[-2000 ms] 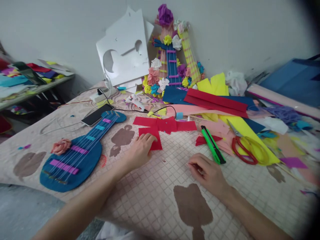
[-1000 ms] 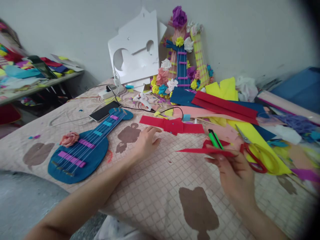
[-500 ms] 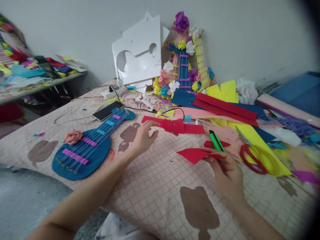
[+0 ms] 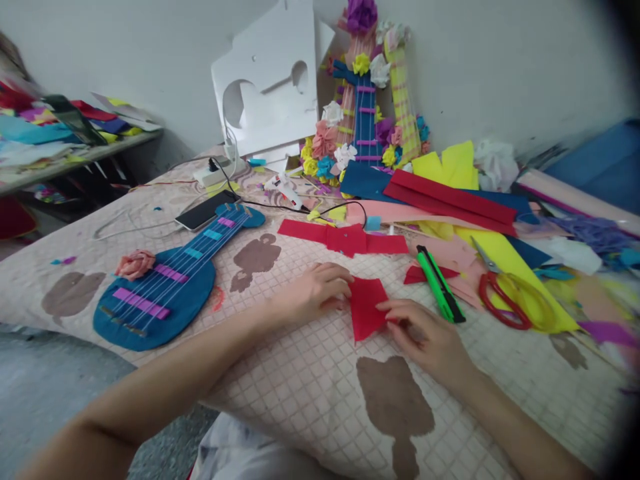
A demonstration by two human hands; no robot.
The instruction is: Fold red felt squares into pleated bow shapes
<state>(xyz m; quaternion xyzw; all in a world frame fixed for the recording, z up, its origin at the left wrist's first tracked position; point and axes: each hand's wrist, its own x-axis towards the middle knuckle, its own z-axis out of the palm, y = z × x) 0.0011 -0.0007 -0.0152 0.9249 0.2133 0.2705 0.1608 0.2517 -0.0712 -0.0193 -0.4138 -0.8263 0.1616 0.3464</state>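
Note:
A small red crepe paper piece (image 4: 367, 308) is held between my two hands, just above the patterned tablecloth. My left hand (image 4: 320, 293) pinches its left edge with curled fingers. On the opposite side, the thumb and forefinger of my right hand (image 4: 425, 337) grip its right edge. Beyond them lies a long red paper strip (image 4: 345, 239) with a wider middle. A green utility knife (image 4: 440, 283) rests to the right, partly over another red scrap (image 4: 415, 274).
At left lies a blue paper guitar (image 4: 165, 287) with a pink flower, near a phone (image 4: 207, 210) and a glue gun (image 4: 286, 190). Red-and-yellow-handled scissors (image 4: 505, 300) lie right among paper sheets. Decorated guitars (image 4: 367, 113) and a white board (image 4: 270, 87) lean against the wall.
My right hand has brought the red paper left, away from the knife. My left hand has come down and right from near the strip and now grips the paper too.

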